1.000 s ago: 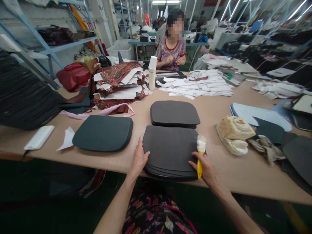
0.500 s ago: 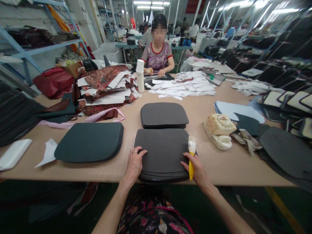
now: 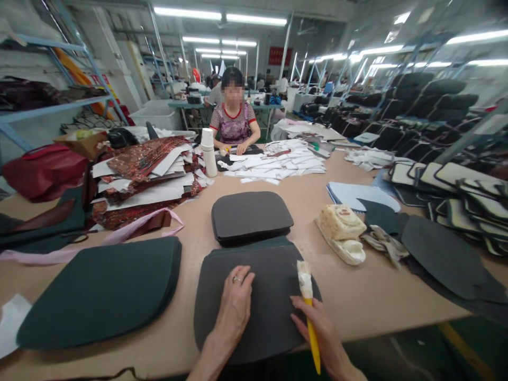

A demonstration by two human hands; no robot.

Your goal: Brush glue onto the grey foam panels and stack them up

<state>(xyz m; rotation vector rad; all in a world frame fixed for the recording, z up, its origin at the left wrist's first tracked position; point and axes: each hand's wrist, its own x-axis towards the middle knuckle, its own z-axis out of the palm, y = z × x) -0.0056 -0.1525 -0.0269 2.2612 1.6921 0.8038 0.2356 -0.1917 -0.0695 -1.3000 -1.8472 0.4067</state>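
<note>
We count two hands, one yellow-handled brush (image 3: pixel 310 317) and three panel stacks: the near stack (image 3: pixel 270 301), the far stack (image 3: pixel 252 214) just beyond it, the left stack (image 3: pixel 107 288) beside it; its sheets we cannot number, and the white paper (image 3: pixel 14 320) well left of it is cut off; our left hand (image 3: pixel 235 304) rests on its top, fingers close together; our right hand (image 3: pixel 323 330) clasps the brush at its right edge, bristles ahead of the grip.
</note>
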